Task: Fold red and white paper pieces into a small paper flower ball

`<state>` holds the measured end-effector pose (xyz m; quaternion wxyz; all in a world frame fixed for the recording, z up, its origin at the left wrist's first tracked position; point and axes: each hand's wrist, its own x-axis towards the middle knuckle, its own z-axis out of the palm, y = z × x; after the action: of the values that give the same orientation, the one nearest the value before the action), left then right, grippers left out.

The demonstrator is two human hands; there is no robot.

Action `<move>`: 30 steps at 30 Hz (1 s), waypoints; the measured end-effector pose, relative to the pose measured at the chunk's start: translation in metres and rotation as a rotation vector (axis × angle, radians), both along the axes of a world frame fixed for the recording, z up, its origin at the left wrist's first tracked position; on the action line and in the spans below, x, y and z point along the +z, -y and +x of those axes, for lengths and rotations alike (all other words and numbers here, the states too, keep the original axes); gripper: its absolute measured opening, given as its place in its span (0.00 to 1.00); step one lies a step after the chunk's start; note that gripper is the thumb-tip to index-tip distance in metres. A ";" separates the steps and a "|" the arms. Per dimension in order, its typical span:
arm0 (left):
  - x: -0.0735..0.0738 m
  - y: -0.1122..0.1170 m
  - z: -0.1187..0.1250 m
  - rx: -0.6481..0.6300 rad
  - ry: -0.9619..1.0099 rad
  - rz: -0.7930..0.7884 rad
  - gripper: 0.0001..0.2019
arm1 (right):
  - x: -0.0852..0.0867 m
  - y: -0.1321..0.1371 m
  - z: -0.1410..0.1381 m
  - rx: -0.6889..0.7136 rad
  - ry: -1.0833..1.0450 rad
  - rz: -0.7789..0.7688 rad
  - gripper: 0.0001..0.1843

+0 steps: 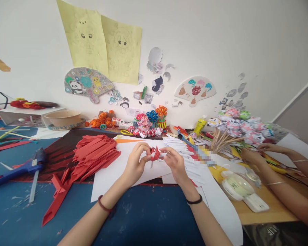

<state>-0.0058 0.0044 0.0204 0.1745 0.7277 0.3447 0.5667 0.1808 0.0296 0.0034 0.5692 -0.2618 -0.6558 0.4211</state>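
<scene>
Between my two hands is a small folded red and white paper piece (156,153), held above white sheets of paper (105,186). My left hand (136,160) pinches its left side between thumb and fingers. On the opposite side, the fingertips of my right hand (175,162) close on its right edge. To the left lies a pile of folded red paper strips (94,155), with a folded red paper piece (58,194) in front of it. White paper strips (178,153) lie fanned out just behind my right hand.
A blue glue gun (32,167) lies at left. Behind stand a round tub (63,118), paper flowers (143,121) and a yellow bottle (200,125). At right are a bunch of paper balls on sticks (236,124), a clear-lidded container (237,186) and another person's hands (270,148).
</scene>
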 end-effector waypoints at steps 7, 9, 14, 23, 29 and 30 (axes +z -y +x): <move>0.003 0.001 -0.002 -0.131 0.028 -0.049 0.06 | 0.003 -0.001 0.001 0.145 0.045 -0.263 0.27; 0.002 -0.001 -0.003 -0.185 0.056 -0.067 0.06 | 0.005 0.001 0.002 0.207 0.048 -0.298 0.25; 0.000 -0.003 -0.003 -0.284 0.118 -0.143 0.08 | 0.006 0.004 0.002 0.441 -0.007 -0.429 0.29; 0.009 0.001 -0.006 -0.050 -0.165 0.036 0.05 | -0.001 -0.004 -0.001 0.282 -0.064 -0.409 0.22; 0.006 0.003 -0.002 0.009 -0.287 0.030 0.06 | -0.003 -0.005 -0.001 0.319 -0.066 -0.432 0.22; 0.005 0.003 -0.002 0.016 -0.295 0.024 0.06 | -0.003 -0.005 -0.001 0.335 -0.063 -0.443 0.22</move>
<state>-0.0078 0.0010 0.0258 0.1087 0.8024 0.3658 0.4588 0.1797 0.0350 -0.0001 0.4407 -0.2546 -0.5639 0.6504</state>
